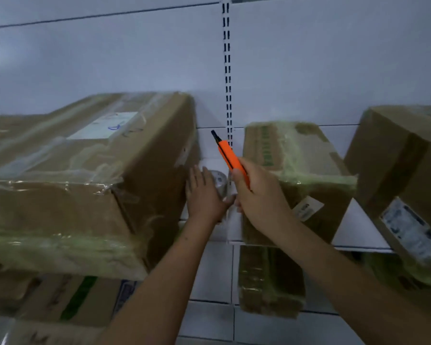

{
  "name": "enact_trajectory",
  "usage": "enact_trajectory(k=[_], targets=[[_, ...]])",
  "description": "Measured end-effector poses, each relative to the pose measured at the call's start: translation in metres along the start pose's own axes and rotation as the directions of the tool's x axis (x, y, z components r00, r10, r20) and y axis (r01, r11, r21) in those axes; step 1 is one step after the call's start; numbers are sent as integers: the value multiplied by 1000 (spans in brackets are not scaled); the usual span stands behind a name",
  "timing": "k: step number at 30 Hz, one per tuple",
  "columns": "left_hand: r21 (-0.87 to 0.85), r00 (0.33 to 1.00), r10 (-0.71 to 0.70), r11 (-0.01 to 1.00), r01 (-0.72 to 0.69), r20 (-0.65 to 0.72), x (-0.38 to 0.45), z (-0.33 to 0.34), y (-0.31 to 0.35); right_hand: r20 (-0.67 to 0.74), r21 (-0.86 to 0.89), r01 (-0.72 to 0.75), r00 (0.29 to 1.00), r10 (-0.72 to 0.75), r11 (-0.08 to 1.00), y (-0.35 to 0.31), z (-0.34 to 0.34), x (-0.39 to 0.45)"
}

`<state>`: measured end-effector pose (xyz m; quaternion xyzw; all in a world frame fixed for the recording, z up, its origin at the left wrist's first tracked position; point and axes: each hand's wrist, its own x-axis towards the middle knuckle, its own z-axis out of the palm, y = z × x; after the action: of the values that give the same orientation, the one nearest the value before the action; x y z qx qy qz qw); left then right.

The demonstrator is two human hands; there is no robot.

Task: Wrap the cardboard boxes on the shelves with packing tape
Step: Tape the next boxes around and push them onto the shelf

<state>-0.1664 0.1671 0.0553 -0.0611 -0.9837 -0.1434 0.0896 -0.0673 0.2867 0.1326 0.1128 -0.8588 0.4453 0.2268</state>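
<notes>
While the left hand [204, 195] is laid flat-fingered on a tape roll [218, 181] beside the large box [85, 183], an orange utility knife [230, 156] (tip aimed up-left) is gripped in the right hand [256, 195].

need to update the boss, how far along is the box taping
Done: the big left box and the middle box already show film or tape. In hand: the right hand grips an orange cutter; the left hand presses the box side. Left: the right box looks partly wrapped.
</notes>
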Motion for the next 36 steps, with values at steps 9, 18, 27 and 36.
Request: enact_trajectory(k=[9, 18, 27, 36], targets=[[-378, 944, -82, 925, -47, -319, -157, 40, -28, 51, 11, -33, 998, 32, 999, -2, 28, -4], [-793, 827, -555, 465, 394, 85, -146, 39, -41, 72, -106, -185, 979, 193, 977, 38, 99, -8], [-816, 751, -474, 106, 568, 461, -115, 6, -54, 104, -247, -244, 956, 276, 938, 50, 114, -5], [-696, 712, -173, -457, 554, 681, -115, -28, -50, 94, -266, -308, 935, 343, 913, 52, 118, 1]])
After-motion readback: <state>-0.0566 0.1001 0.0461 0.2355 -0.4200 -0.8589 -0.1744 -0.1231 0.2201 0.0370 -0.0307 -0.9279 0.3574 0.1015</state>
